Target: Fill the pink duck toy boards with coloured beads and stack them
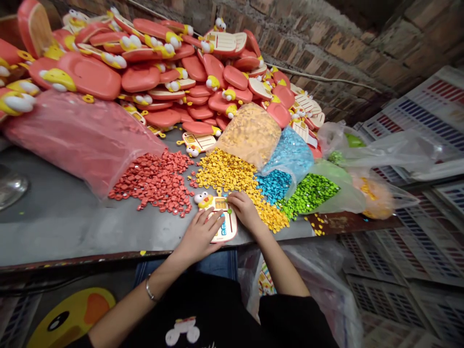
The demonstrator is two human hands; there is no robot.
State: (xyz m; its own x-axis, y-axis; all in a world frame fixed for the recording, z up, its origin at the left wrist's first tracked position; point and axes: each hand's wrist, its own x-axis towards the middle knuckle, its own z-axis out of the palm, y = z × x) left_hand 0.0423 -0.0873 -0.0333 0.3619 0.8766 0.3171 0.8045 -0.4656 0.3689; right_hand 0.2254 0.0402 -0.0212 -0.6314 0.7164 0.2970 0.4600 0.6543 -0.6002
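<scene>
My left hand point(198, 235) lies across the lower left of a pink duck-faced toy point(227, 226), its fingers spread over the toy's face. The toy has a yellow duck head, a cream panel and small coloured keys. My right hand point(245, 210) reaches the toy's upper right edge, where its fingertips pinch at the panel. Whether they hold a small piece there is hidden. Yellow pieces point(232, 179) spill in a loose pile beside my right hand, and red pieces point(152, 182) lie to the left of the toy.
Blue pieces point(273, 186) and green pieces point(308, 193) lie beside bagged stock. A large heap of pink toy casings point(174, 72) rises behind, against a brick wall point(326, 43). The grey table's front edge point(72, 258) runs below my hands. Stacked plastic crates point(409, 237) stand at right.
</scene>
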